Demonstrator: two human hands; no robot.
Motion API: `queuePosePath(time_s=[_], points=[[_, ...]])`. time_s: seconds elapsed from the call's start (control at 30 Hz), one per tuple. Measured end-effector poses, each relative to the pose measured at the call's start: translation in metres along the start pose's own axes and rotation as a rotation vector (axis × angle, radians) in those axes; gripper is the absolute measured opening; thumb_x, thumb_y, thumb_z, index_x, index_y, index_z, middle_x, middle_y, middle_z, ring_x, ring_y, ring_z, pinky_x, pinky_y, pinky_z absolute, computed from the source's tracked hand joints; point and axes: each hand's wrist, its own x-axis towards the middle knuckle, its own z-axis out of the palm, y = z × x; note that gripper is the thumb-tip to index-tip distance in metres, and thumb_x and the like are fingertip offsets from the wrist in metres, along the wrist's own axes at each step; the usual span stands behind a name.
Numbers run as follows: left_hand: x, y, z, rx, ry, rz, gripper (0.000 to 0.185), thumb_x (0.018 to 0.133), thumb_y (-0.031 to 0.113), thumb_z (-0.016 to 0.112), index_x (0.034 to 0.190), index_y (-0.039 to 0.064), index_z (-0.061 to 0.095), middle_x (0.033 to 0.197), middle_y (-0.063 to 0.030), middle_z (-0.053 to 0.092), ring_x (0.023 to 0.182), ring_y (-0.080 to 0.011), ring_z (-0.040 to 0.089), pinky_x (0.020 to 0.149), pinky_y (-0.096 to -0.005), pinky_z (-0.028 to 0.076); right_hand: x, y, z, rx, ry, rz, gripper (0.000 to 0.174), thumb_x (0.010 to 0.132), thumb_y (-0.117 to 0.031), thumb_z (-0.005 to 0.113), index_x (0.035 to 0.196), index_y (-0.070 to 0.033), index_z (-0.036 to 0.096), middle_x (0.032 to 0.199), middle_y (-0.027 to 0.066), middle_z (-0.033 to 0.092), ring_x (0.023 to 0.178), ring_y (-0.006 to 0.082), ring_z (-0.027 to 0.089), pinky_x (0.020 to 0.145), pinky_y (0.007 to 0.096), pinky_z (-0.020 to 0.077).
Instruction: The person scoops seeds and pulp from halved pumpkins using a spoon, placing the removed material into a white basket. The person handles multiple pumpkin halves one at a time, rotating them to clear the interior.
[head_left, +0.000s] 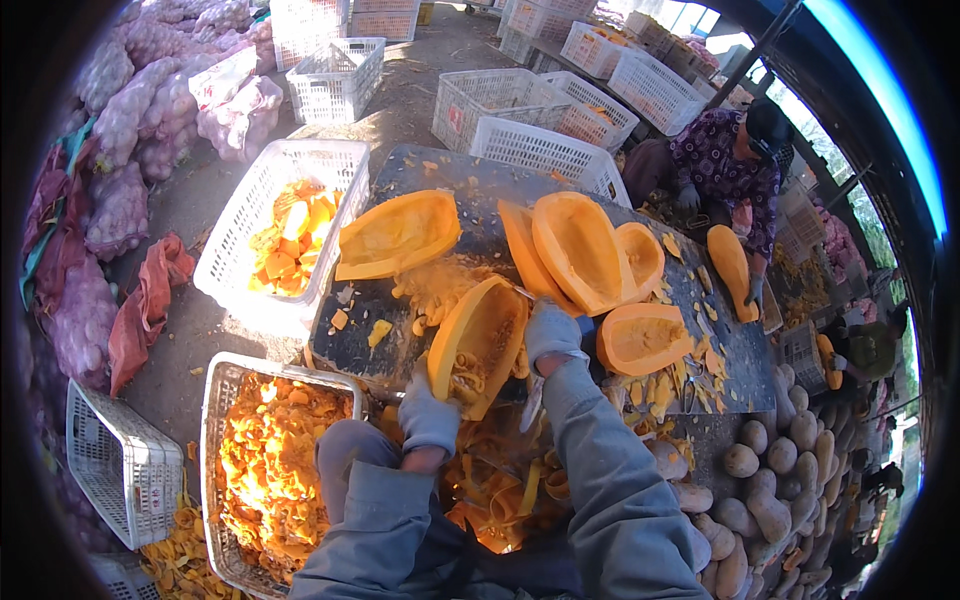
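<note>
My gloved left hand (430, 412) grips the lower end of a halved pumpkin (480, 341), which is tilted with its hollow facing up. Seeds and stringy pulp lie at the hollow's lower end. At the pumpkin's upper right edge is my gloved right hand (553, 330), closed on a thin tool whose tip shows near the rim; its kind cannot be told. Scooped pulp (442, 289) lies just behind on the dark board (480, 165). A cleaned pumpkin half (401, 234) rests at the back left, and several others, among them a large hollow half (581, 251), sit to the right.
White crates hold orange pieces (281, 150) and pulp scraps (217, 450) at the left. Peelings (517, 495) lie below my hands. Whole pumpkins (769, 506) are heaped at the lower right. A co-worker (724, 161) handles a peeled pumpkin (729, 262) at the board's far right.
</note>
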Motion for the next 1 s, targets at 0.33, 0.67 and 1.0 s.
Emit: queuePosePath(time_s=[0.33, 0.67, 1.0], points=[[0.0, 0.0, -0.002, 0.023, -0.008, 0.005, 0.082, 0.07, 0.014, 0.074, 0.144, 0.015, 0.038, 0.112, -0.0216, 0.062, 0.102, -0.0405, 0.063, 0.088, -0.0443, 0.051, -0.012, -0.005, 0.001, -0.012, 0.057, -0.075, 0.028, 0.091, -0.015, 0.049, 0.112, 0.001, 0.059, 0.095, 0.0197, 0.071, 0.085, 0.0318, 0.072, 0.073, 0.0428, 0.058], [-0.003, 0.004, 0.003, 0.085, 0.051, 0.087, 0.082, 0.07, 0.015, 0.072, 0.145, 0.013, 0.038, 0.11, -0.0234, 0.061, 0.1, -0.042, 0.062, 0.088, -0.0452, 0.05, -0.01, -0.007, 0.025, 0.077, -0.101, 0.02, 0.025, 0.091, -0.015, 0.05, 0.104, 0.0, 0.064, 0.096, 0.0216, 0.071, 0.091, 0.0353, 0.07, 0.079, 0.0434, 0.0559], [-0.002, 0.008, 0.005, 0.055, 0.085, 0.029, 0.078, 0.071, 0.012, 0.07, 0.143, 0.013, 0.041, 0.116, -0.0222, 0.06, 0.103, -0.0424, 0.061, 0.089, -0.0457, 0.05, -0.096, -0.047, 0.031, 0.191, -0.289, 0.022, 0.024, 0.089, -0.017, 0.053, 0.1, 0.0, 0.065, 0.095, 0.0231, 0.07, 0.092, 0.0382, 0.069, 0.084, 0.0447, 0.0537]])
